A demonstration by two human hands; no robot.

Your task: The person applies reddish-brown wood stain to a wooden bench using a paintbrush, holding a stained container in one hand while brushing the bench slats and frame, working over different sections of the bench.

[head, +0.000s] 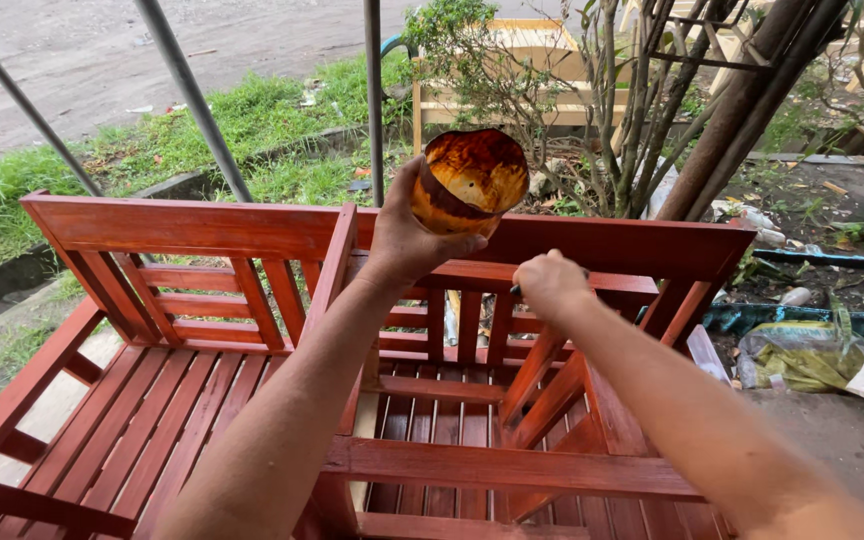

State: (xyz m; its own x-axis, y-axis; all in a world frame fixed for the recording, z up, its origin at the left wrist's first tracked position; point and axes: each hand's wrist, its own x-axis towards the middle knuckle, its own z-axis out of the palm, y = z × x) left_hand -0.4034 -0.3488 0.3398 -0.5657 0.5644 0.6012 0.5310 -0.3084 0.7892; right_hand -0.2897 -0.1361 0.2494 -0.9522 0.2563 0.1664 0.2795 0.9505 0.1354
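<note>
Head view: the left hand (407, 235) holds a stained cup (469, 180) at upper centre, above the red wooden bench (192, 228). The right hand (550, 283) is closed, perhaps around a brush handle.

I see soft, even daylight, bright and overcast, with no hard shadows. A faint sheen sits on the red-stained bench (252, 230) rails at 10 o'clock. Focus is sharp at centre; the poles at 11 o'clock bow with wide-angle distortion, and my forearms at 6 o'clock look slightly soft.
</note>
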